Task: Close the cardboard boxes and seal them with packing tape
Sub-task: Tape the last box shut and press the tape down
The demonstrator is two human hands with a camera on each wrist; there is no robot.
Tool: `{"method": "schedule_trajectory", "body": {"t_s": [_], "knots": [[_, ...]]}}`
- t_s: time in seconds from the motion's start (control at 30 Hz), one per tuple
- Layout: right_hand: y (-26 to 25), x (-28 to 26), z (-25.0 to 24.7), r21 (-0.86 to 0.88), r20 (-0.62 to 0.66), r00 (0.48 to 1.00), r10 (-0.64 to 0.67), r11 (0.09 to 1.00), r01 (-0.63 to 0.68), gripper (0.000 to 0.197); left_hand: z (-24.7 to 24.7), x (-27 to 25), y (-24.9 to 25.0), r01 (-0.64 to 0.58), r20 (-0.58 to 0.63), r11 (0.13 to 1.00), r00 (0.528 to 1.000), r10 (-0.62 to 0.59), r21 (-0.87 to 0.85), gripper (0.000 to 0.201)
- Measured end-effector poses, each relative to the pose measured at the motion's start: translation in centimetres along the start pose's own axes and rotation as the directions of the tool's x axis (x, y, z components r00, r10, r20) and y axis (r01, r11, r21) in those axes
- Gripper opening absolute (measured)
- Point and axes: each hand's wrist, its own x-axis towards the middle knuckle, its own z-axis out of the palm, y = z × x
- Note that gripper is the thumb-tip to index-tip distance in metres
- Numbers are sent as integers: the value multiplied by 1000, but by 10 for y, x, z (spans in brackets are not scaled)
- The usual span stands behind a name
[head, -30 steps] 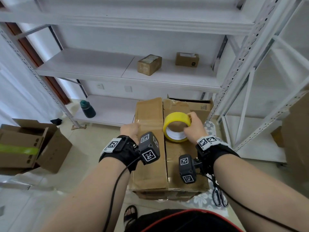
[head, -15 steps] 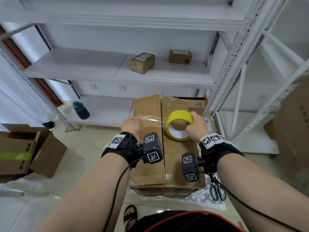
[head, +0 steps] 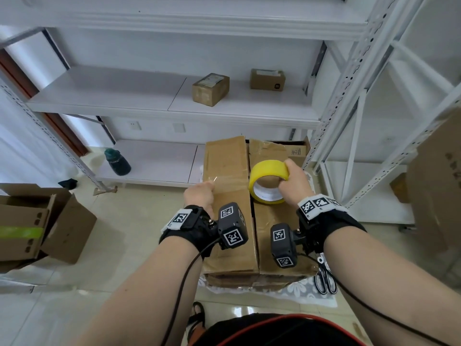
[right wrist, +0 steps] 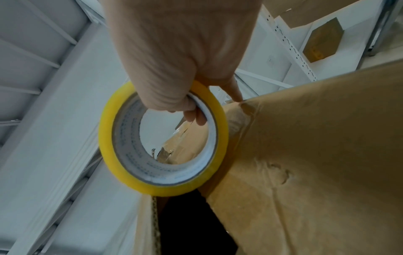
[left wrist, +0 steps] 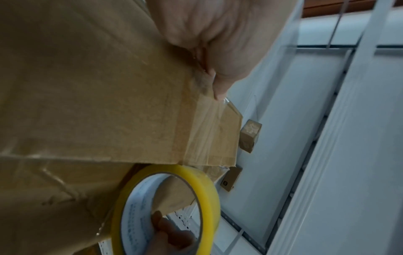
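Observation:
A large cardboard box [head: 225,161] stands on the floor with its two top flaps folded down. My left hand [head: 199,196] is at the left flap's outer edge and pinches the end of a clear tape strip [head: 229,182]. The strip runs across that flap to the yellow tape roll [head: 268,171]. My right hand [head: 293,181] grips the roll over the right flap, fingers through its core. In the left wrist view the tape strip [left wrist: 209,131] lies on the box [left wrist: 87,86] under my left hand [left wrist: 218,43]. In the right wrist view my right hand [right wrist: 174,51] holds the roll [right wrist: 109,138].
Black scissors [head: 325,280] lie on a floral mat [head: 299,290] right of the box. An open cardboard box [head: 37,221] sits at the left. A white shelf rack [head: 349,83] behind holds two small boxes [head: 210,89] and a dark bottle [head: 117,162]. More cardboard [head: 436,183] stands at the right.
A strip of clear tape has been drawn out between my hands across the left flap. My left hand has settled at the flap's outer edge; the right still holds the roll.

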Motion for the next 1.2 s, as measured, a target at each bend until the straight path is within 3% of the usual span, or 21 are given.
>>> {"method": "schedule_trajectory", "body": {"t_s": [0.1, 0.2, 0.47, 0.77, 0.87, 0.97, 1.1, 1.2], "knots": [[-5, -3, -1, -54, -20, 998, -62, 997, 61, 28, -1, -1, -10, -60, -3, 996, 998, 60, 71, 29], [-9, -6, -2, -120, -32, 991, -132, 985, 128, 29, 0, -2, -15, -66, -45, 994, 996, 71, 92, 38], [-17, -1, -8, -371, 61, 953, -296, 880, 297, 41, 5, 2, -18, -68, -93, 997, 994, 64, -34, 25], [-22, -1, -4, -459, 90, 949, -303, 833, 309, 45, 7, 19, -25, -45, -130, 996, 991, 35, -73, 34], [-24, 0, -6, -416, 81, 956, -283, 862, 291, 46, 10, 22, -28, -81, -240, 995, 969, 64, -63, 22], [-25, -1, -8, -210, 76, 973, -219, 950, 231, 42, 11, 23, -28, -121, -354, 986, 932, 75, -110, 32], [-17, 0, -3, -56, 126, 982, -137, 988, 145, 17, 7, 25, -30, -79, -385, 987, 923, 20, -139, 15], [-13, 1, -1, -26, 130, 984, -124, 991, 129, 20, 7, 31, -31, -77, -358, 993, 933, 41, -88, 13]]}}
